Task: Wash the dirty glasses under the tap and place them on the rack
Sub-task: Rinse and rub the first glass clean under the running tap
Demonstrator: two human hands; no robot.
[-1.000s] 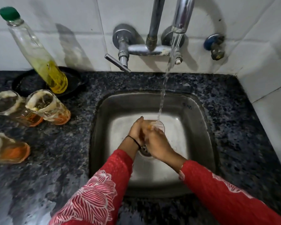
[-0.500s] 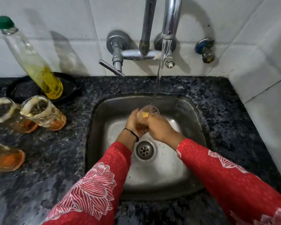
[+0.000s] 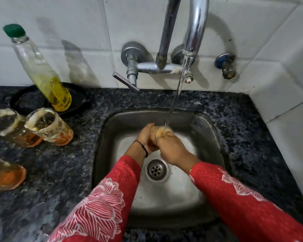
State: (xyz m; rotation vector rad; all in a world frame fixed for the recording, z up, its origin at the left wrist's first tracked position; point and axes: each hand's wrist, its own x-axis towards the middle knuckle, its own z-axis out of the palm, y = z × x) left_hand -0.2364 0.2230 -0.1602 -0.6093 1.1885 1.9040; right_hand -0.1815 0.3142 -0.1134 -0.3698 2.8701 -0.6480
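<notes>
Two hands meet over a steel sink, both wrapped around one glass. The left hand cups the glass from the left side, fingers curled around its wall. The right hand closes over it from the right and from nearer the person, covering most of the body. Only the rim and a soapy, yellowish patch of glass show between the two hands, at their far edge. Both hands are clasped on the glass; no finger is loose.

The glass is held with its mouth tipped up, right under a stream of water falling from the tap. That placement looks meant to let the water run inside, with the sink catching the runoff above the drain.

Three more dirty glasses wait on the dark counter to the left, well apart from the sink, each with orange dregs and pale film. Behind them a bottle of yellow liquid leans against the tiled wall. No rack is visible.
</notes>
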